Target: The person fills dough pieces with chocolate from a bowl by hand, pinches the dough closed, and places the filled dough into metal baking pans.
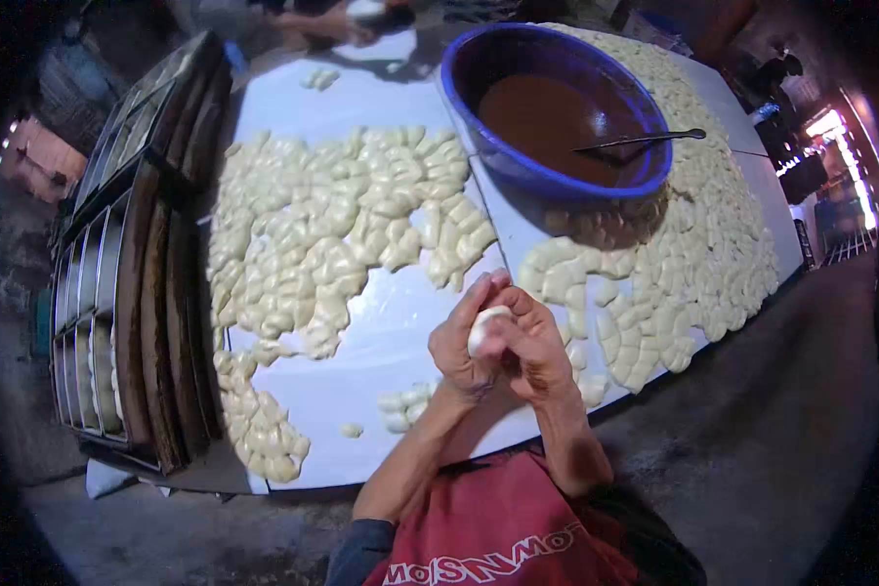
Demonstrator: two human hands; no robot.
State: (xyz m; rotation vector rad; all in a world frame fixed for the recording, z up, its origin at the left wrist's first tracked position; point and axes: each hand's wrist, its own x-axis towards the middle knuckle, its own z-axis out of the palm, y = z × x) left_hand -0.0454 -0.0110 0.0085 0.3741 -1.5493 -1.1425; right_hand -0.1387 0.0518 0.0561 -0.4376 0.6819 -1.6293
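A white ball of dough [488, 330] is cupped between my two hands above the near part of the table. My left hand [459, 342] wraps round its left side, and my right hand [532, 342] closes over it from the right, fingers bent. Much of the ball is hidden by the fingers. Just below and left of my wrists lies a small cluster of dough pieces [400, 408], with one single piece [352, 430] beside it. A wide spread of pale dough pieces [313, 225] covers the left part of the white table [391, 322].
A blue basin [547, 186] of brown liquid stands at the back right, a spoon-like handle [679, 135] over its rim. More dough pieces [674, 264] surround it. Stacked metal tray moulds [93, 332] stand at the left edge. Across the table is another person's hand [356, 24].
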